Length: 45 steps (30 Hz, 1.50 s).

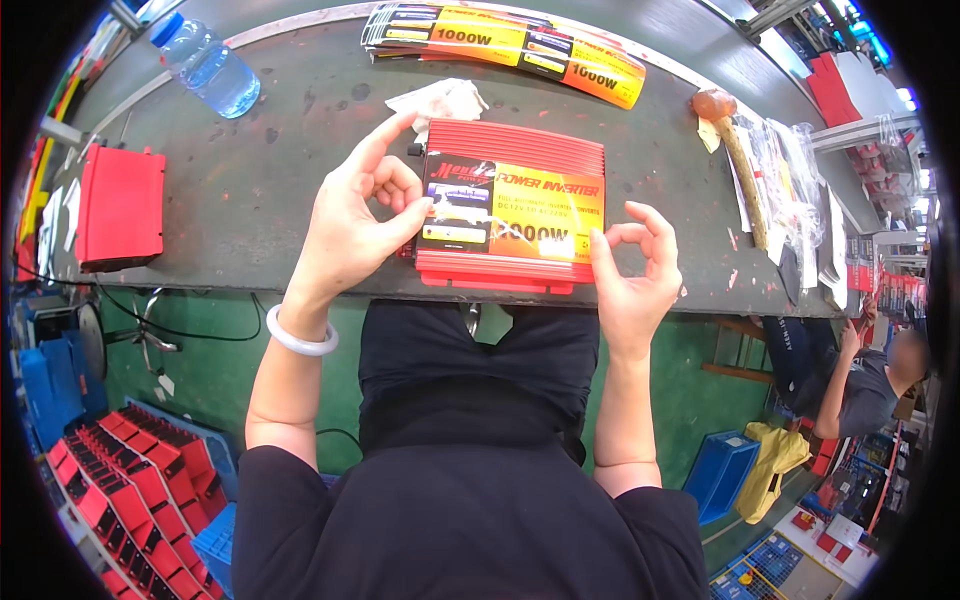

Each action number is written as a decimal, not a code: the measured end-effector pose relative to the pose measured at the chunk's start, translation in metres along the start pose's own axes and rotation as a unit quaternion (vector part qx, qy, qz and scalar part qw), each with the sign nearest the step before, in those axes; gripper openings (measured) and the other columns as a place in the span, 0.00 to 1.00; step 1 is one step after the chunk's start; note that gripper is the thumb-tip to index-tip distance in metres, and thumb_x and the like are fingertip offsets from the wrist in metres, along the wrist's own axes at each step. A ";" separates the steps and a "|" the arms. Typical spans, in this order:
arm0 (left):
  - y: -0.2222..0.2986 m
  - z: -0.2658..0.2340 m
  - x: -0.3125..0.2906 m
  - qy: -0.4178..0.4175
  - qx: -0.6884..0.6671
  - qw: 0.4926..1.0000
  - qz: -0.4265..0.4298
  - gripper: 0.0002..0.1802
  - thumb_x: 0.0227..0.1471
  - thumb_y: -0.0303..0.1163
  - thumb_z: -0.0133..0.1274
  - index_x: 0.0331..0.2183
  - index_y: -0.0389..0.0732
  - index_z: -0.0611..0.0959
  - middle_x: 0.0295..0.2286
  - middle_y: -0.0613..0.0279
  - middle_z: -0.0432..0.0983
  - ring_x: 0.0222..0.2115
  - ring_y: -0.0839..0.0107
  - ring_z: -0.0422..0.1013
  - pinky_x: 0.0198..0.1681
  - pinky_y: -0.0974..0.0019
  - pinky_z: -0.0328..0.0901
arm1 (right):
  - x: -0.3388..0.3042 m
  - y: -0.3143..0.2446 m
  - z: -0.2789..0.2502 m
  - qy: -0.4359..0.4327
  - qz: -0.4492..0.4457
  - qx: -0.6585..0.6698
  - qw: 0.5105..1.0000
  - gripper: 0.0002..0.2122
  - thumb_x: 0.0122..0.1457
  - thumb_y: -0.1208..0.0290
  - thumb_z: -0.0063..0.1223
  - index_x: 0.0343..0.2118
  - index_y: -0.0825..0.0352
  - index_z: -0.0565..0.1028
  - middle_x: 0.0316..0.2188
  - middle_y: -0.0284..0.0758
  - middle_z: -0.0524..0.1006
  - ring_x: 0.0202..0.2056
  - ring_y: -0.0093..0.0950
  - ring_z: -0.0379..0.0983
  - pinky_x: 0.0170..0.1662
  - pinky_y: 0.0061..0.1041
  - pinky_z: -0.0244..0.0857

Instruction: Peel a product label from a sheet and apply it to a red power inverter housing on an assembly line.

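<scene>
A red power inverter [520, 150] with ribbed sides lies at the table's near edge in front of me. A glossy yellow, black and red label [545, 215] covers much of its top face. My left hand [358, 215] is at the inverter's left side, its thumb tip at the label's left edge. Its index finger stretches up and away, while the other fingers bend loosely. At the right side, my right hand [640, 280] has its thumb at the label's right edge, and its bent fingers stand apart from the thumb. Neither hand grips anything that I can see.
A fanned stack of labels [500, 40] lies at the far edge, near a crumpled white cloth [440, 100]. A water bottle [210, 70] and another red case [122, 208] are on the left. A mallet [740, 165] lies right, by plastic bags [790, 180]. A co-worker [870, 380] sits far right.
</scene>
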State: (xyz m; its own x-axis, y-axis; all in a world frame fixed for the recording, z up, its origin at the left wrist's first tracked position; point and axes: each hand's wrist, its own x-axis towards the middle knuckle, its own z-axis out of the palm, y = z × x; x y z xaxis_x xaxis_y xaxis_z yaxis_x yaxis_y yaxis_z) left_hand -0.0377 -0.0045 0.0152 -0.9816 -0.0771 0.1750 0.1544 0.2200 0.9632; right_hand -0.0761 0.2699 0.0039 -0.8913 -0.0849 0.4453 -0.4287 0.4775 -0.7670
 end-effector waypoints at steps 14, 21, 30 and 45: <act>0.022 0.003 0.010 -0.012 -0.057 0.998 0.011 0.43 0.43 0.19 0.56 0.61 0.36 0.61 0.23 0.73 0.69 0.26 0.86 0.64 0.34 0.79 0.59 | 0.002 0.000 0.001 -0.004 0.057 0.088 0.994 0.19 0.48 0.83 0.60 0.45 0.70 0.72 0.23 0.30 0.75 0.30 0.18 0.70 0.45 0.22 0.61; 0.042 0.009 0.021 -0.029 -0.025 0.998 0.047 0.44 0.42 0.18 0.53 0.62 0.38 0.60 0.21 0.73 0.68 0.24 0.85 0.62 0.31 0.79 0.58 | 0.002 0.001 0.001 -0.010 0.053 0.089 0.995 0.19 0.48 0.84 0.59 0.45 0.71 0.71 0.23 0.30 0.75 0.30 0.18 0.70 0.44 0.20 0.62; 0.064 0.023 0.031 -0.034 0.008 0.998 0.053 0.45 0.42 0.18 0.50 0.63 0.41 0.58 0.21 0.75 0.65 0.23 0.87 0.60 0.30 0.80 0.56 | 0.004 0.003 0.004 -0.007 0.045 0.092 0.995 0.19 0.49 0.85 0.59 0.45 0.71 0.71 0.23 0.30 0.75 0.29 0.17 0.70 0.43 0.19 0.62; 0.080 0.042 0.040 -0.036 0.006 0.996 0.079 0.45 0.38 0.21 0.54 0.61 0.36 0.60 0.19 0.65 0.71 0.21 0.80 0.65 0.27 0.75 0.64 | 0.002 0.005 0.004 -0.002 0.050 0.094 0.994 0.19 0.49 0.83 0.60 0.46 0.71 0.71 0.22 0.29 0.75 0.29 0.16 0.70 0.43 0.20 0.62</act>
State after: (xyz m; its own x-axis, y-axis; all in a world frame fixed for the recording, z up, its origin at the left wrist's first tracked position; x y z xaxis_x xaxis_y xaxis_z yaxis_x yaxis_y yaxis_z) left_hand -0.0697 0.0505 0.0912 -0.9507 0.0287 0.3089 0.3068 0.2350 0.9223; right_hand -0.0811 0.2687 -0.0009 -0.9314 -0.0491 0.3607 -0.3574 0.3122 -0.8802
